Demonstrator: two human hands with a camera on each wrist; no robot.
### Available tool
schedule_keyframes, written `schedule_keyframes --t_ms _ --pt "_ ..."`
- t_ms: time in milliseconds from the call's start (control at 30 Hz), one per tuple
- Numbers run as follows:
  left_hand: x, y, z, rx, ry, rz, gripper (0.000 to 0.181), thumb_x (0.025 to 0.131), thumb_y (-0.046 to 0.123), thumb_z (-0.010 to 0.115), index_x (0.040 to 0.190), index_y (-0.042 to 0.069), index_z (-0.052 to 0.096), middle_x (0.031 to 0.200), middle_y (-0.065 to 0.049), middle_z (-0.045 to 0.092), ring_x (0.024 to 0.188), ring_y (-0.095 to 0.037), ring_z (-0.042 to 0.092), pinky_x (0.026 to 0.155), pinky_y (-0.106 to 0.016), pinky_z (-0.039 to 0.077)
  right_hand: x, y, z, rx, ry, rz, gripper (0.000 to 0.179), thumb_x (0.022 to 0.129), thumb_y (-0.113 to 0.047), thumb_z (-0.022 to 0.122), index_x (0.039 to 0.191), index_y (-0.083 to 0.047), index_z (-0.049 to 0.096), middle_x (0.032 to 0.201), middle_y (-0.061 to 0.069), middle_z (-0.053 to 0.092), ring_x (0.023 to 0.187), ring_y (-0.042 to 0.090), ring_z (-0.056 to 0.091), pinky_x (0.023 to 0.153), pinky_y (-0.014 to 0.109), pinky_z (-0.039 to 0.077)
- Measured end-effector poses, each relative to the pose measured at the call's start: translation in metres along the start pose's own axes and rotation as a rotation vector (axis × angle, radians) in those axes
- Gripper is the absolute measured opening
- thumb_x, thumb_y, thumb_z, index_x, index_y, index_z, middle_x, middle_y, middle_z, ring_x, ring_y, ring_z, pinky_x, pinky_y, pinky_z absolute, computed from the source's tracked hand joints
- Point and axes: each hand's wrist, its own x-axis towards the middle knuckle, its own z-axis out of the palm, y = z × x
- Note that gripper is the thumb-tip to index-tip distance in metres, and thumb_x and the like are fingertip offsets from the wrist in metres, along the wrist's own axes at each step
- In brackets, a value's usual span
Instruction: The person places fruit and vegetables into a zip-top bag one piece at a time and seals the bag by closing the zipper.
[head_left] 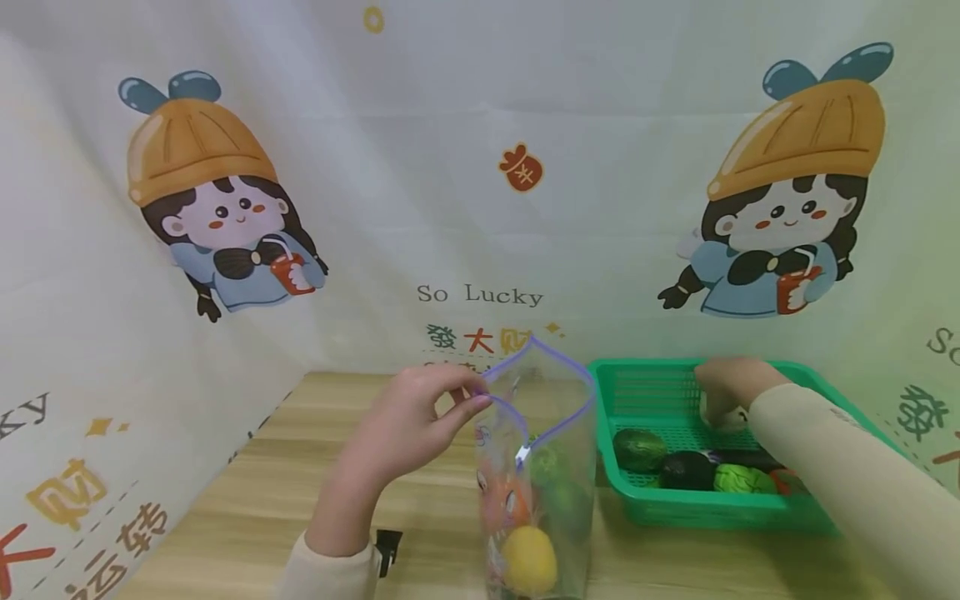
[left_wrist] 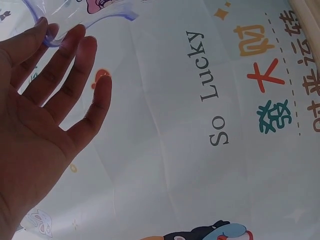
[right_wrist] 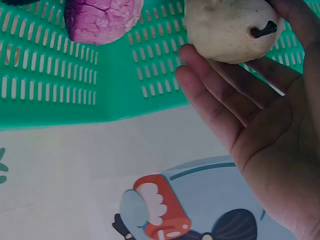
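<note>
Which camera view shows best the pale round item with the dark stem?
The right wrist view: the pale round item is large there, its dark stem clear, the right hand around it. The head view shows only a small part below that hand; the left wrist view, none.

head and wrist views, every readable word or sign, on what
"So Lucky" on white patterned cloth backdrop
"發大财" on backdrop
"来运转" on backdrop, rest unclear
Too small to read: markings on red printed pouch, clear purple-edged plastic bag, right cream sleeve

open clear bag (head_left: 536, 475) — pale stemmed fruit (right_wrist: 227, 32)
</note>
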Motion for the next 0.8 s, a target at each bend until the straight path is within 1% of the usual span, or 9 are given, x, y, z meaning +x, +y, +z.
schedule_keyframes --t_ms 33,100,267,400,467,533,633,700,800 --pt "-0.001 0.0 0.0 -0.006 0.002 0.0 0.004 0.1 0.019 0.077 0.103 0.017 0.078 0.094 0.008 0.077 0.085 -0.006 0.069 0.078 -0.029 0.058 0.0 -0.001 0.0 -0.005 -0.003 -0.005 0.02 0.084 -0.005 0.075 0.102 -0.006 0.066 0.105 0.013 0.068 0.08 0.025 0.056 0.063 0.037 0.046" --pt "-0.002 -0.001 0.001 -0.016 0.008 -0.001 0.004 0.099 0.017 0.077 0.102 0.016 0.078 0.094 0.007 0.077 0.084 -0.007 0.069 0.078 -0.029 0.058 0.002 -0.003 0.0 -0.018 -0.005 -0.016 0.014 0.085 -0.006 0.074 0.094 -0.01 0.065 0.098 0.009 0.066 0.077 0.024 0.056 0.061 0.036 0.046" --pt "-0.002 0.0 0.001 -0.021 0.01 -0.005 0.004 0.099 0.017 0.077 0.103 0.016 0.078 0.095 0.007 0.078 0.085 -0.006 0.069 0.079 -0.03 0.059 0.0 -0.006 -0.004 -0.02 -0.014 -0.012 0.013 0.086 -0.009 0.076 0.094 -0.01 0.064 0.096 0.01 0.066 0.078 0.024 0.056 0.062 0.037 0.047" --pt "-0.001 0.0 0.001 -0.017 0.015 -0.002 0.004 0.099 0.017 0.077 0.103 0.017 0.078 0.095 0.007 0.078 0.085 -0.006 0.069 0.079 -0.03 0.059 -0.005 -0.003 -0.014 0.056 0.0 -0.02 0.013 0.085 -0.011 0.075 0.089 -0.01 0.063 0.085 0.006 0.059 0.074 0.022 0.051 0.062 0.037 0.043" --pt "0.0 0.001 0.001 -0.019 0.014 -0.002 0.004 0.099 0.017 0.077 0.103 0.017 0.078 0.096 0.007 0.078 0.085 -0.007 0.069 0.078 -0.03 0.058 -0.008 -0.002 -0.022 0.095 0.023 -0.04 0.015 0.086 -0.013 0.076 0.092 -0.006 0.064 0.086 0.007 0.06 0.075 0.022 0.052 0.064 0.037 0.045" --pt "0.0 0.001 0.001 -0.023 0.014 -0.001 0.004 0.099 0.017 0.077 0.103 0.017 0.078 0.096 0.007 0.078 0.085 -0.007 0.069 0.078 -0.03 0.058 -0.012 -0.003 -0.033 0.133 0.056 -0.078 0.026 0.087 -0.018 0.077 0.101 0.002 0.066 0.09 0.01 0.064 0.078 0.023 0.057 0.067 0.038 0.05" --pt "0.0 0.001 0.001 -0.025 0.012 -0.003 0.004 0.1 0.017 0.077 0.103 0.017 0.078 0.096 0.007 0.078 0.086 -0.007 0.069 0.078 -0.03 0.058 -0.019 -0.008 -0.049 0.161 0.15 -0.153 0.049 0.089 -0.027 0.08 0.119 0.009 0.065 0.103 0.017 0.07 0.086 0.026 0.064 0.073 0.042 0.057" --pt "0.0 0.001 0.002 -0.02 0.012 -0.002 0.004 0.099 0.017 0.077 0.103 0.017 0.078 0.096 0.007 0.078 0.085 -0.007 0.069 0.078 -0.03 0.058 -0.027 -0.015 -0.06 0.197 0.233 -0.187 0.058 0.091 -0.032 0.081 0.128 0.01 0.064 0.11 0.019 0.072 0.089 0.026 0.065 0.074 0.042 0.057" --pt "0.001 0.001 0.002 -0.016 0.009 0.0 0.004 0.099 0.017 0.077 0.103 0.017 0.078 0.096 0.007 0.078 0.085 -0.007 0.069 0.077 -0.03 0.058 -0.045 -0.027 -0.071 0.265 0.368 -0.218 0.064 0.093 -0.04 0.081 0.136 0.003 0.063 0.12 0.019 0.073 0.093 0.024 0.067 0.074 0.041 0.057"
